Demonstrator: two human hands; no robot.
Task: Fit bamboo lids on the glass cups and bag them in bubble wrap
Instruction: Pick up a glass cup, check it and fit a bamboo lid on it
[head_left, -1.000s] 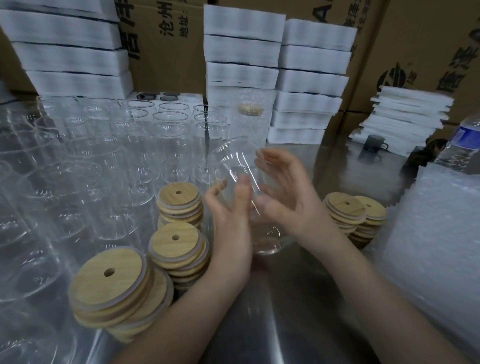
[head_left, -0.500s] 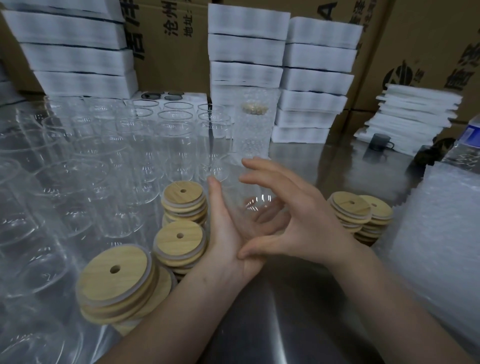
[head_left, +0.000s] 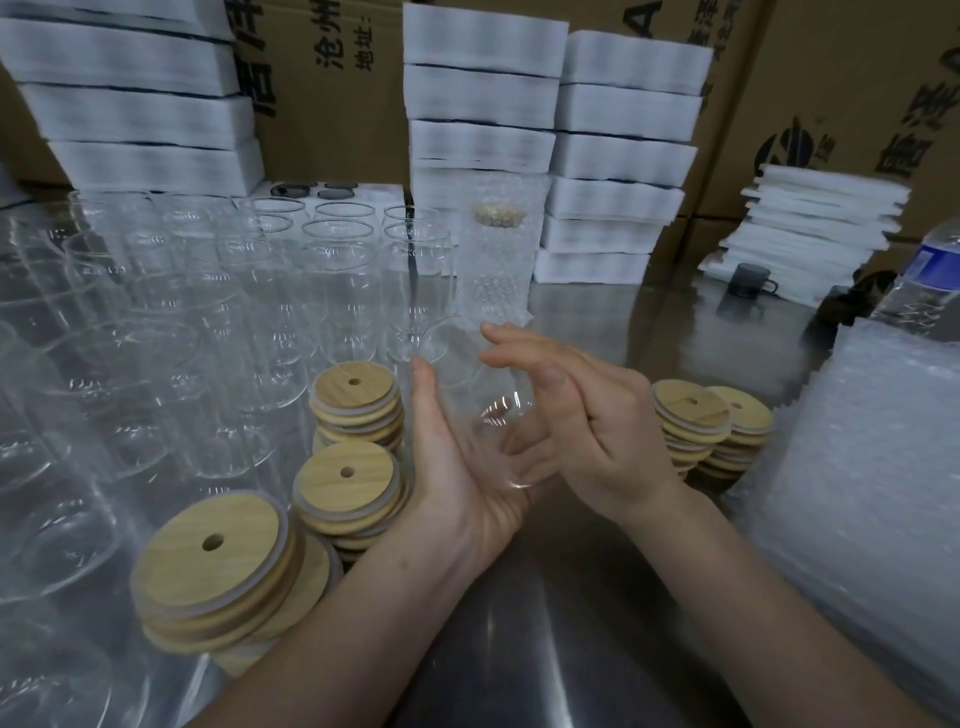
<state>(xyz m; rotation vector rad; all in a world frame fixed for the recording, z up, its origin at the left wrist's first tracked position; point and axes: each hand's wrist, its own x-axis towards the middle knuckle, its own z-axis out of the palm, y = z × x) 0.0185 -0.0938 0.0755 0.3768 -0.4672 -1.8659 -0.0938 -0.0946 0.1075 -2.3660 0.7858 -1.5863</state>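
Observation:
A clear glass cup (head_left: 483, 384) lies tilted between my two palms above the steel table. My left hand (head_left: 457, 478) cradles it from below and from the left, thumb pointing up. My right hand (head_left: 597, 426) presses its flat fingers against the cup's right side. Stacks of bamboo lids with straw holes stand to the left (head_left: 348, 483) and in front of it (head_left: 213, 545). More lid stacks (head_left: 685, 410) are to the right. A lidded cup in bubble wrap (head_left: 498, 249) stands upright behind my hands. A pile of bubble wrap bags (head_left: 857, 467) lies at the right.
Rows of empty glass cups (head_left: 260, 312) fill the table's left half. White foam stacks (head_left: 483, 104) and cardboard boxes (head_left: 332, 93) line the back. A water bottle (head_left: 930, 270) and a small dark cup (head_left: 748, 280) stand at the far right.
My hands have shifted around the cup: the right hand went from upright beside it to lying over its right side, and the left palm turned up under it.

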